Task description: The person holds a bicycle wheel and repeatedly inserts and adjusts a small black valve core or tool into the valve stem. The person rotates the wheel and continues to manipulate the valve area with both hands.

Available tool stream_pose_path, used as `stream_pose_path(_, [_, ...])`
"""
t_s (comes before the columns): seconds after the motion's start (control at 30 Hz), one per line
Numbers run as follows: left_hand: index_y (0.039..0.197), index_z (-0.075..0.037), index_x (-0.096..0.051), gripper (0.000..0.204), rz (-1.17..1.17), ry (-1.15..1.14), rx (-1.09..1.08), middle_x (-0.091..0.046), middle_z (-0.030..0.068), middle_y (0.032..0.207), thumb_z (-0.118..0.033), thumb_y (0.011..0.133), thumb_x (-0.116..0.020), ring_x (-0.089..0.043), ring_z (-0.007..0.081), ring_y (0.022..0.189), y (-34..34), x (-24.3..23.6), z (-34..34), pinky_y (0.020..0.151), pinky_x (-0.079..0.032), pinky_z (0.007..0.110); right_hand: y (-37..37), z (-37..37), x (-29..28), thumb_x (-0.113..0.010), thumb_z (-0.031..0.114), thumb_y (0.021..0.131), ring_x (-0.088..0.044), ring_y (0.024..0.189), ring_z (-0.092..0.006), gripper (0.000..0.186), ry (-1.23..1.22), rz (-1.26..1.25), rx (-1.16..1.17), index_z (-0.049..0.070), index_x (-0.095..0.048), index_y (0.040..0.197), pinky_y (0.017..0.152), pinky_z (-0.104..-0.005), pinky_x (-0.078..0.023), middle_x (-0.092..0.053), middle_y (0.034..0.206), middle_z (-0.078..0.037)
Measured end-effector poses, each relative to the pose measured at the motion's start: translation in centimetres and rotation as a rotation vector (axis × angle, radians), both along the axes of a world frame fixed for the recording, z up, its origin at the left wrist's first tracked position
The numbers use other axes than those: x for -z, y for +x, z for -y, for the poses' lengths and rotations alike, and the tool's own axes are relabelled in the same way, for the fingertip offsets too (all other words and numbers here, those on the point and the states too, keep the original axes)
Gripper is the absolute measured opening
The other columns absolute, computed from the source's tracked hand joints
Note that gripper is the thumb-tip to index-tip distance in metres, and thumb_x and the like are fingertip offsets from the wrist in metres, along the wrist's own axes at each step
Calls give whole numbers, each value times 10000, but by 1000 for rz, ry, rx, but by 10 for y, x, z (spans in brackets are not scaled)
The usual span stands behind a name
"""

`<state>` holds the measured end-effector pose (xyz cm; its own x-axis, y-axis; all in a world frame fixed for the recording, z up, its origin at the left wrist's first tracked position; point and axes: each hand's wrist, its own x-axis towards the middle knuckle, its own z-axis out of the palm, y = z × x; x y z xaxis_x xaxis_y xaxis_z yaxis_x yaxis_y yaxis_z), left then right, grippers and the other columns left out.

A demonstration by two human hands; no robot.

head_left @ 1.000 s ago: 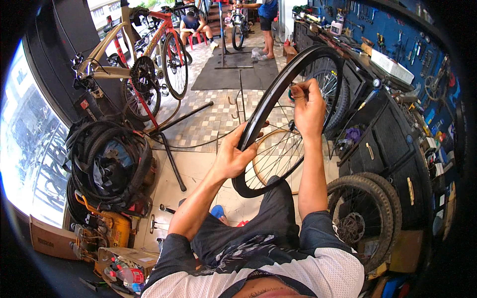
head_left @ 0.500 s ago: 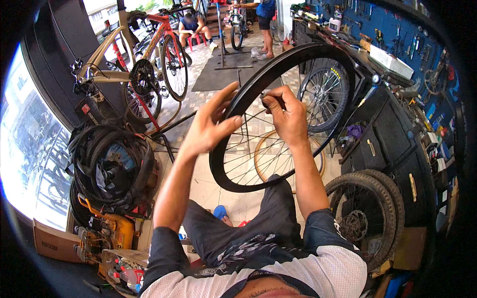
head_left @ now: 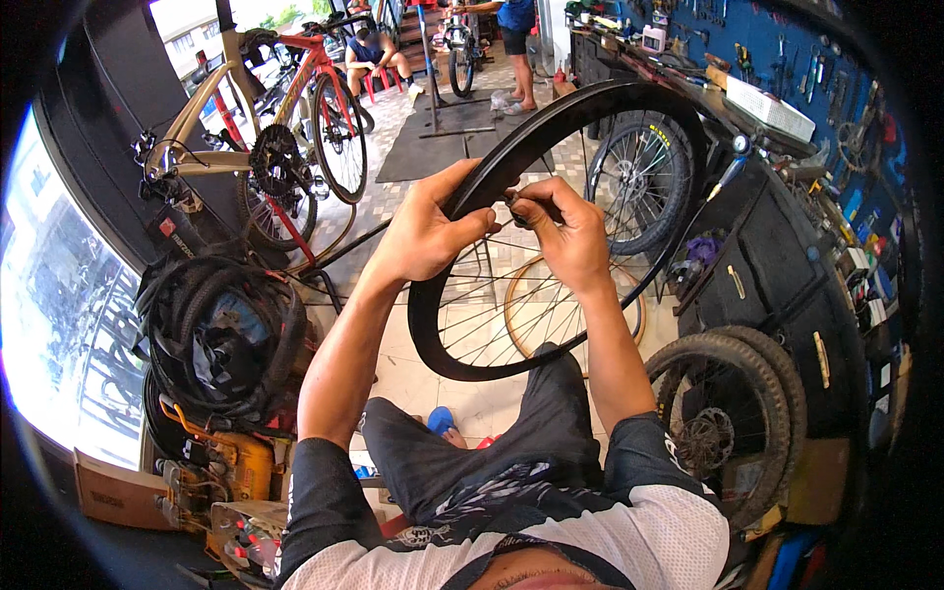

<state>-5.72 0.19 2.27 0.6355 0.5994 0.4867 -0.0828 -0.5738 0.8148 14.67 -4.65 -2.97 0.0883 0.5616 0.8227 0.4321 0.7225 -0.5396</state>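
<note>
A black bicycle wheel [head_left: 430, 339] with a deep rim and thin dark spokes stands tilted in front of me, above my knees, with no tyre on it. My left hand [head_left: 429, 234] is closed round the rim's left side, its thumb on the inner edge. Just inside that edge, my right hand [head_left: 570, 241] pinches a small dark piece [head_left: 514, 209] between thumb and forefinger. The left thumb tip is close beside this piece. Fingers partly hide it, so its exact kind does not show.
Left are a beige bicycle frame [head_left: 202, 157], a red bicycle [head_left: 320, 64], a heap of tyres [head_left: 162, 315] and a yellow machine [head_left: 246, 462]. Tyred wheels [head_left: 678, 369] lean at right below a cluttered workbench [head_left: 678, 79]. One person [head_left: 372, 54] sits, another [head_left: 516, 44] stands beyond.
My left hand has gone from spread fingers to a grip on the rim, its thumb reaching inward. The right hand's pinch has shifted slightly left and down, and both hands are closer together.
</note>
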Motion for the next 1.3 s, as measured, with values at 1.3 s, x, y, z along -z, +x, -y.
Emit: stream_pose_path(1.3, [1299,7,-702,401,-208,-63,-128,-729,16,1139,-174,943,-728,-614,98,983,-11,0,4,900,-487,272,-18,-18,47,-721,248,1036,-676,717,-116,317,32,-374,-76,2,-577,1175,665,-238,-540,-713,844,-70])
